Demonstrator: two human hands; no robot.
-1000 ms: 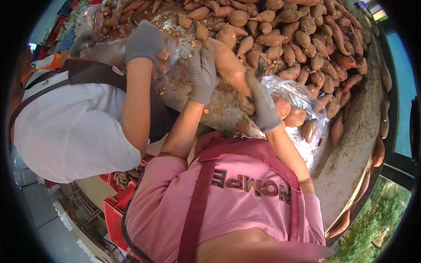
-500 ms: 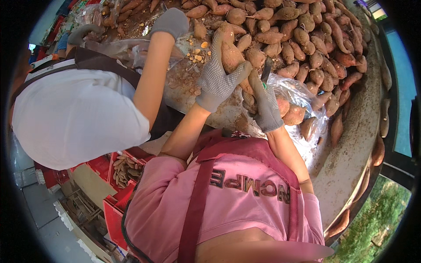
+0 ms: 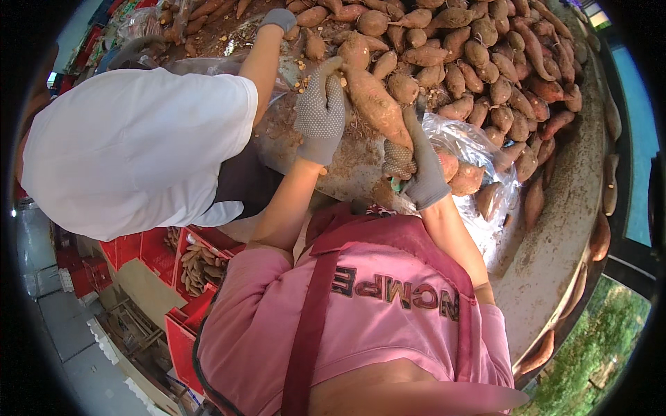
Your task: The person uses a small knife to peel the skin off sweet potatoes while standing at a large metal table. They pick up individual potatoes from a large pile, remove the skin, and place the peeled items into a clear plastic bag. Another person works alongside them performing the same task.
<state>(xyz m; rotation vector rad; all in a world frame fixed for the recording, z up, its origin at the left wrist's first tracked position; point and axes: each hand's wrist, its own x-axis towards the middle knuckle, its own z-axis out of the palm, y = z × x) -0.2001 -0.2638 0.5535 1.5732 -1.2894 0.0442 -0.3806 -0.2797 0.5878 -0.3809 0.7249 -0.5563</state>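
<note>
My left hand [image 3: 320,114] and my right hand [image 3: 416,166], both in grey dotted gloves, hold one long sweet potato [image 3: 378,104] above the round table. The left hand grips its upper end, and the right hand wraps its lower end. Something small and green [image 3: 395,184] shows under my right glove; I cannot tell what it is. Just right of my right hand lies a clear plastic bag [image 3: 479,142] with several sweet potatoes in it. A big pile of sweet potatoes [image 3: 485,48] covers the far side of the table.
A co-worker in a white shirt [image 3: 132,145] stands at my left, with a gloved hand [image 3: 279,19] reaching into the pile. The dirty round table [image 3: 555,249] curves off to the right. Red crates [image 3: 184,263] with small roots stand below on the left.
The co-worker's arm has stretched farther up into the pile. My hands have turned the long sweet potato, and my right hand now grips its lower end.
</note>
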